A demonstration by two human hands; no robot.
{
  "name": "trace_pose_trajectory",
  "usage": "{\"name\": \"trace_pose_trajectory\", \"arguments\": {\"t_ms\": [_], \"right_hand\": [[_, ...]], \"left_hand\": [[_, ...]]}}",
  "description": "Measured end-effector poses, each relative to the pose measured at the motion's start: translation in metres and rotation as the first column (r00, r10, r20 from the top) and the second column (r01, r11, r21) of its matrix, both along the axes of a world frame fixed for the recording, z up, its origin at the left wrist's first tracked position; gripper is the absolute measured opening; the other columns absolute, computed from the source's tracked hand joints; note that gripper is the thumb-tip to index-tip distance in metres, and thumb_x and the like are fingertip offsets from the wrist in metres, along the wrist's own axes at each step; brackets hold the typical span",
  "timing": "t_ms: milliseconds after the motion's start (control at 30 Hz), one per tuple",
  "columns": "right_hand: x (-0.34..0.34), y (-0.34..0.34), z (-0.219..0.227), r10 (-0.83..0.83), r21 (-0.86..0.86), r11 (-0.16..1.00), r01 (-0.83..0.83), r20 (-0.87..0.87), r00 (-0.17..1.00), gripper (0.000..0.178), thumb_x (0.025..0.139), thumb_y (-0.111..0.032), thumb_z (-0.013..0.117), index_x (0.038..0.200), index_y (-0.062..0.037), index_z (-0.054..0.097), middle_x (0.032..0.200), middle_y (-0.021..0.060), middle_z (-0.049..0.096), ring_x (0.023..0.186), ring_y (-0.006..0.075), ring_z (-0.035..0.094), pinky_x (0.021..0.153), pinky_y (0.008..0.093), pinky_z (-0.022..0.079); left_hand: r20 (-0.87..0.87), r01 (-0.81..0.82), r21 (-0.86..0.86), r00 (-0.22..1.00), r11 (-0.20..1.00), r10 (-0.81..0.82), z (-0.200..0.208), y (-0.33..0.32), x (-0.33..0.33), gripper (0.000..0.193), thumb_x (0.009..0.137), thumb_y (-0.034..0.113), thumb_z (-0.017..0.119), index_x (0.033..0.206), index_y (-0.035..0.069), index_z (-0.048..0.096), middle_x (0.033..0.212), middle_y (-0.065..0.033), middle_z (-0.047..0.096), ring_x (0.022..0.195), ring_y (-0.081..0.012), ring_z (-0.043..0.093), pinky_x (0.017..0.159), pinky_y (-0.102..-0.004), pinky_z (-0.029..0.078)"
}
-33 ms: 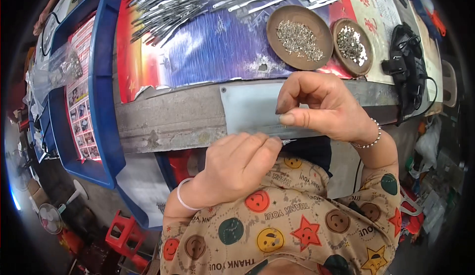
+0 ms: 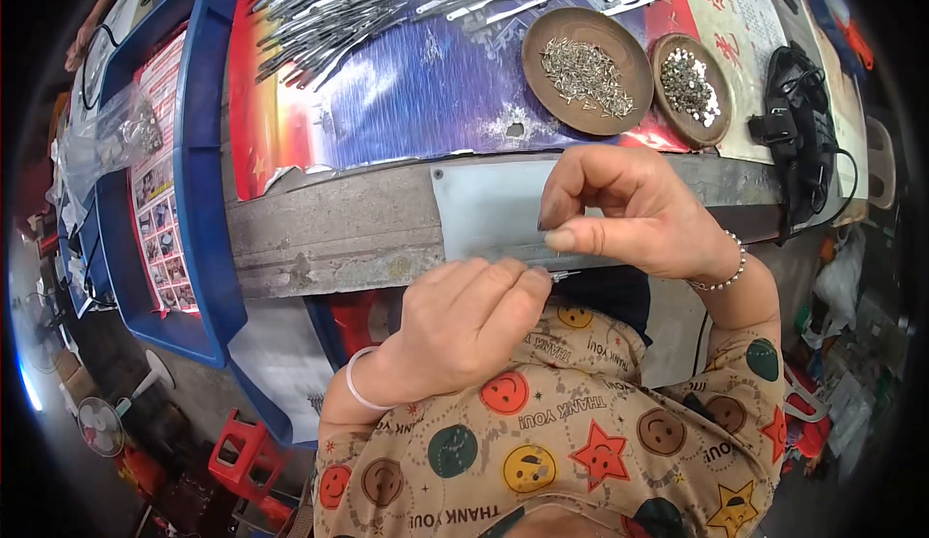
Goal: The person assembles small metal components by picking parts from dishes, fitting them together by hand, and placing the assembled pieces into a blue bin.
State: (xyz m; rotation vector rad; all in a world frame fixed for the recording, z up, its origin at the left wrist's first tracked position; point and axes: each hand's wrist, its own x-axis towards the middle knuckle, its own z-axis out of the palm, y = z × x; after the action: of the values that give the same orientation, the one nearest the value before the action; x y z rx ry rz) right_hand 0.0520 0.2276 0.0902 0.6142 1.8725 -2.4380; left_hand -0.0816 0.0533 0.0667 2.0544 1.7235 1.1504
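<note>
At the table's front edge my left hand (image 2: 474, 320) is closed, knuckles up. A short, thin metal piece (image 2: 564, 275) pokes out beside its fingertips; the rest is hidden under the fingers. Just above and to the right, my right hand (image 2: 634, 211) holds thumb and forefinger together in a pinch over a pale sheet (image 2: 489, 204) fixed to the edge. Whatever sits in that pinch is too small to tell. Beyond the right hand stand a brown bowl (image 2: 538, 88) of small silver pins and a smaller brown bowl (image 2: 718, 132) of tiny shiny round pieces.
Many long, thin metal strips (image 2: 358, 25) lie piled on a colourful poster (image 2: 387, 103) at the back. A blue tray (image 2: 203, 151) stands on the left with a clear plastic bag (image 2: 106, 141). To the right lies a black strapped device (image 2: 798, 132) with a cable. Red stool (image 2: 244, 456) lower left.
</note>
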Motion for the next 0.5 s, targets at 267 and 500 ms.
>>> {"name": "trace_pose_trajectory", "arguments": {"t_ms": [267,500], "right_hand": [[0.006,-0.002,-0.013,0.125,-0.006,0.992,-0.125,-0.02,0.992,0.015,0.081,-0.004,0.071,0.087,0.0002,0.058,0.082,0.0011,0.057,0.077,0.0092,0.052,0.074,0.025,0.044],[0.009,-0.001,-0.012,0.148,0.009,0.989,-0.148,-0.029,0.989,0.018,0.081,-0.008,0.073,0.086,-0.0005,0.058,0.082,0.0004,0.057,0.077,0.0088,0.052,0.073,0.0249,0.044]], "left_hand": [[-0.178,0.037,0.067,0.984,0.997,-0.025,-0.006,0.002,0.001,0.033,0.066,-0.002,0.073,0.096,0.0,0.058,0.08,-0.0078,0.061,0.057,-0.0164,0.056,0.048,-0.0271,0.042],[-0.183,0.023,0.068,0.983,0.997,-0.01,-0.001,0.003,0.002,0.03,0.067,-0.002,0.073,0.094,0.0,0.059,0.078,-0.0073,0.061,0.057,-0.0164,0.057,0.048,-0.027,0.041]]}}
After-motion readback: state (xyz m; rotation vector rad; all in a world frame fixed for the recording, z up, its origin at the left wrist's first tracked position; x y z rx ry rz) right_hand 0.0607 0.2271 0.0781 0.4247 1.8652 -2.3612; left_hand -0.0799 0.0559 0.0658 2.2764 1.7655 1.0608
